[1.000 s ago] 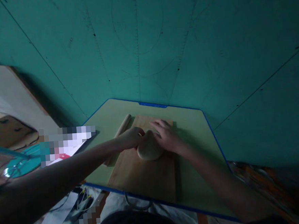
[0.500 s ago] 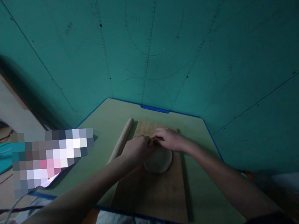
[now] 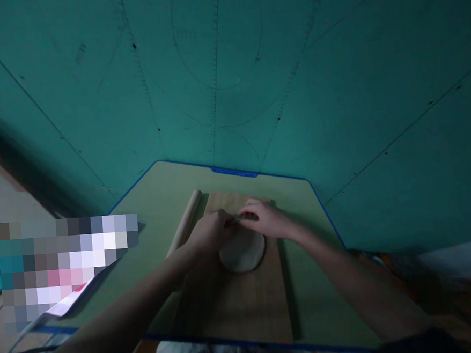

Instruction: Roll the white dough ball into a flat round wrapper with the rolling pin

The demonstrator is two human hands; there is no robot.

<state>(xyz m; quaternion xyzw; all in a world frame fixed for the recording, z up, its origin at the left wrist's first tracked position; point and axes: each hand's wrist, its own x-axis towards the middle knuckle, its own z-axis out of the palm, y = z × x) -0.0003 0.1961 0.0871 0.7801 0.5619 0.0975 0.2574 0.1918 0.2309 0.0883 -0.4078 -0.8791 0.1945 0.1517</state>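
A round, flat, pale sheet of dough lies on the wooden board. Both hands meet at its far edge. My left hand has its fingers closed on that edge, knuckles up. Close beside it on the right, my right hand pinches the same edge, with a small gap showing between thumb and fingers. The fingertips are dim, and the bit of dough between them is mostly hidden. A wooden rolling pin rests along the board's left side, partly behind my left forearm.
Under the board is a pale green table with a blue rim. On its left stands a lit, pixelated screen-like object with a cable nearby. A green wall with drawn markings rises right behind the table.
The view has turned slightly, so everything sits further left. Both hands stay at the dough's far edge; their fingertips have shifted a little, and the gap under my right fingers shows more.
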